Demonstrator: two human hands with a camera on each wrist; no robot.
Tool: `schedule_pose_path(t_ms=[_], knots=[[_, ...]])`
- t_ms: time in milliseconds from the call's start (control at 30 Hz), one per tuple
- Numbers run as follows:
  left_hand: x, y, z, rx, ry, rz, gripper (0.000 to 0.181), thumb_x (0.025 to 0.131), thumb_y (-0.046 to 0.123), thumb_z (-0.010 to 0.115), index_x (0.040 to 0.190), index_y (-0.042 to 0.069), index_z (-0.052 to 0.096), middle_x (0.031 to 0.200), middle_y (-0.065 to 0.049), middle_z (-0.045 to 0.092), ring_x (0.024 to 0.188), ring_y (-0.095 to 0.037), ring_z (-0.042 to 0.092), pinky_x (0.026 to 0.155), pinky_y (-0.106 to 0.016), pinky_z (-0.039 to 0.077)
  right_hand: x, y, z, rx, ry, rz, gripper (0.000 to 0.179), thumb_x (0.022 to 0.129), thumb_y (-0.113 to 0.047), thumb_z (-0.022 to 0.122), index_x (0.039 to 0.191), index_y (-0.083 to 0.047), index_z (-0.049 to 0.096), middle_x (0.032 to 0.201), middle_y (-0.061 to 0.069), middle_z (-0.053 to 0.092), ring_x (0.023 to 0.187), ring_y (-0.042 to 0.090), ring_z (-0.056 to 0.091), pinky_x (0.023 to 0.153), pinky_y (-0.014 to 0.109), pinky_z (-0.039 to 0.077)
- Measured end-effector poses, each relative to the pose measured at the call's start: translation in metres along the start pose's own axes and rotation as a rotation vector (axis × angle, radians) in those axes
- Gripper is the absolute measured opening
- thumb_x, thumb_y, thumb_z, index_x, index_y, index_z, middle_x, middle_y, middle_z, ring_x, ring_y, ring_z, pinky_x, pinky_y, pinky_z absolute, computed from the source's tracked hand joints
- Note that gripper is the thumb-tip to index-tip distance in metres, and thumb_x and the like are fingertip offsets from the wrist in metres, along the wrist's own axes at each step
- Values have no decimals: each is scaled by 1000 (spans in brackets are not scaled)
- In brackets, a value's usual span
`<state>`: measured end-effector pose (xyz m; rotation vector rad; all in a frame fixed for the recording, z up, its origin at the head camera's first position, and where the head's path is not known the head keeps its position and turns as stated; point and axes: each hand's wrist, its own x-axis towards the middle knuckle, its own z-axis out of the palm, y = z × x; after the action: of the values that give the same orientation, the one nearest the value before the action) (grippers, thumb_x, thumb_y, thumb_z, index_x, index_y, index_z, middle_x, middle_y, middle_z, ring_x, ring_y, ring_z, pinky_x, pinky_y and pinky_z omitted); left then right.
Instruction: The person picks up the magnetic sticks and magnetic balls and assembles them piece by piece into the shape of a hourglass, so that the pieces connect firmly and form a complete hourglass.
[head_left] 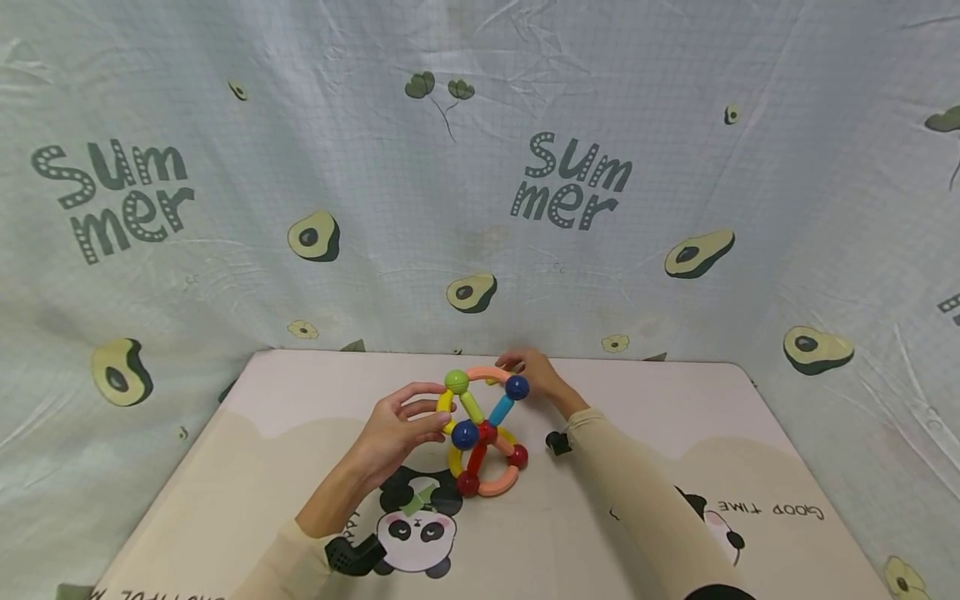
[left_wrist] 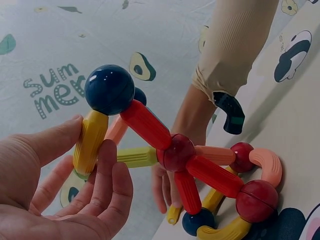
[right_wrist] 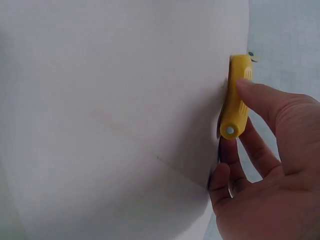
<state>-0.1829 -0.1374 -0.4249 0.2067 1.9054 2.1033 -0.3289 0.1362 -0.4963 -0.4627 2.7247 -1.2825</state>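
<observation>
My left hand pinches a yellow curved magnetic rod between thumb and fingers. That rod is part of a structure of magnetic balls and rods, joined at a central red ball. A dark blue ball caps the pinched rod; a green ball and another blue ball stand at the top. Lower down, red balls, a salmon curved rod and yellow ones form a base over the table. Behind the structure, my right hand holds a loose yellow curved rod at the table's far edge, thumb on its side.
A pale table with panda prints lies underneath. Directly behind it hangs a cloth with avocado prints, which also runs along both sides. Dark wrist straps show on the sleeves.
</observation>
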Motion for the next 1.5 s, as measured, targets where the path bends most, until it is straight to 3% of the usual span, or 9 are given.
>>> schedule_pose_path(t_ms=[133,567,700,833,933,1167,1500], knots=[[0,-1,0,4,0,2,51,95,9,75,140,1,53,124,-22,66,103,-25,70,90,-38,57,-2,-2,0,-34,-8,6,24,90,-6,77,113,-4,75,107,12,70,101,31,65,89,41,56],[0,0,0,-12,-8,10,50,95,8,74,140,1,53,128,-27,64,103,-25,70,89,-37,58,-8,0,-12,-81,-49,3,23,92,-8,73,116,-5,75,99,9,66,90,26,59,76,34,53],[-1,0,1,-14,-14,12,51,95,7,73,140,0,52,131,-31,61,103,-24,70,89,-35,58,-13,-3,-17,-68,-49,38,22,93,-9,73,115,-6,74,104,10,67,95,28,61,78,36,55],[-1,1,1,-12,-10,10,50,95,7,73,140,0,52,124,-24,66,103,-25,70,88,-36,58,-19,-8,-24,-53,-49,76,21,95,-11,72,115,-8,73,114,14,69,104,32,63,82,39,58],[-1,2,1,-10,-9,10,50,95,7,73,140,0,53,122,-21,67,103,-25,70,88,-36,58,-25,-9,-31,-48,-51,71,20,95,-11,72,114,-9,72,117,14,69,105,32,65,85,42,58],[-3,2,2,-8,-5,10,50,95,8,74,140,0,52,130,-31,61,103,-25,70,89,-36,58,-39,-13,-50,-91,-31,20,21,94,-9,74,115,-11,73,114,11,72,102,28,67,85,41,58],[-4,1,6,-28,27,15,48,95,7,74,138,0,54,115,-14,70,98,-24,70,88,-36,58,-65,-12,-70,-19,-49,-23,28,94,-6,73,122,-9,69,117,15,70,89,23,70,73,36,59]])
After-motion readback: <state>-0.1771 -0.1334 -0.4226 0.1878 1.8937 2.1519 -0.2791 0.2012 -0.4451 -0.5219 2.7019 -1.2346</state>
